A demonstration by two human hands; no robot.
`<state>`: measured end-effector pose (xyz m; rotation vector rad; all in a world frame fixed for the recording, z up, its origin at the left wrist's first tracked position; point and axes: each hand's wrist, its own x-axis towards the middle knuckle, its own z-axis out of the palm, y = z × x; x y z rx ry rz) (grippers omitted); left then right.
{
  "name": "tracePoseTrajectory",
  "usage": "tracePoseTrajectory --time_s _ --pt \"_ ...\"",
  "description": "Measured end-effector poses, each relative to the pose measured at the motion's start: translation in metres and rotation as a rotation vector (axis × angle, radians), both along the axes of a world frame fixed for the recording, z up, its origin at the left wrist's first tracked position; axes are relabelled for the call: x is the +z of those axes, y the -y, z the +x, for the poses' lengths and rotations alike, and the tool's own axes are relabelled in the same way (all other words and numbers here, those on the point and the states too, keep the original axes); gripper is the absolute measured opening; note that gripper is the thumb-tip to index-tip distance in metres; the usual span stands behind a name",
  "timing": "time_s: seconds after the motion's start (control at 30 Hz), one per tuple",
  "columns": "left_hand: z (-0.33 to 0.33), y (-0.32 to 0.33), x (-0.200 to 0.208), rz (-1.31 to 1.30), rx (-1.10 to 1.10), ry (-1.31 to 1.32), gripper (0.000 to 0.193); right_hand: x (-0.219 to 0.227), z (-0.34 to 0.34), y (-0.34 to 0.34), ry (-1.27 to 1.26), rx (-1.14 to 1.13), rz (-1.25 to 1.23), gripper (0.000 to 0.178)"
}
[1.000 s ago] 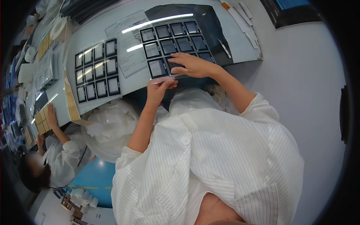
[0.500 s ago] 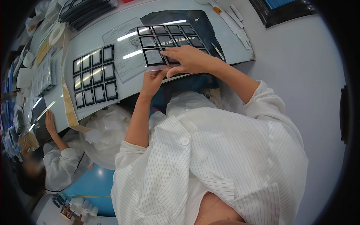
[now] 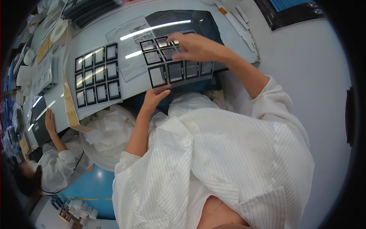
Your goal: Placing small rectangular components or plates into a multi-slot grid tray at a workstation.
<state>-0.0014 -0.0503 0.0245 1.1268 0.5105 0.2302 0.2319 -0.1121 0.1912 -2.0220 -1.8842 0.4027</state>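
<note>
A clear sheet of black-framed panels [image 3: 175, 71] is lying at the front edge of the counter [image 3: 133, 87]. The left hand [image 3: 153, 100] is staying by that counter edge at the sheet's near left corner, thumb sticking out and fingers partly hidden, so whether it is pinching cannot be told. The right hand [image 3: 196, 47], blurred, is reaching above the counter over the sheet's farther rows, fingers loosely spread, thumb apart; whether it is touching is unclear. A second framed sheet [image 3: 100, 73] is lying farther left on the counter, with a printed paper [image 3: 130, 65] between the two. White strips [image 3: 244, 29] are lying near the counter's right end.
</note>
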Motion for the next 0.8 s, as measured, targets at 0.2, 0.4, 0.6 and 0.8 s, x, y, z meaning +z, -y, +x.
tracePoseTrajectory --time_s 0.2,0.4,0.6,0.8 --pt "0.025 -0.049 0.017 -0.026 -0.098 0.019 0.030 -0.013 -0.042 0.018 0.194 -0.014 -0.458 0.058" --pt "0.019 -0.029 -0.003 0.038 -0.272 -0.157 0.019 -0.044 0.038 0.017 -0.655 0.292 -0.851 0.071" --pt "0.029 -0.038 0.013 0.026 -0.243 -0.124 0.028 0.012 0.039 -0.008 -0.758 0.262 -0.898 0.057" --pt "0.025 -0.061 0.023 0.156 -0.214 -0.097 0.026 0.074 0.131 0.049 -1.197 -0.031 -0.514 0.061"
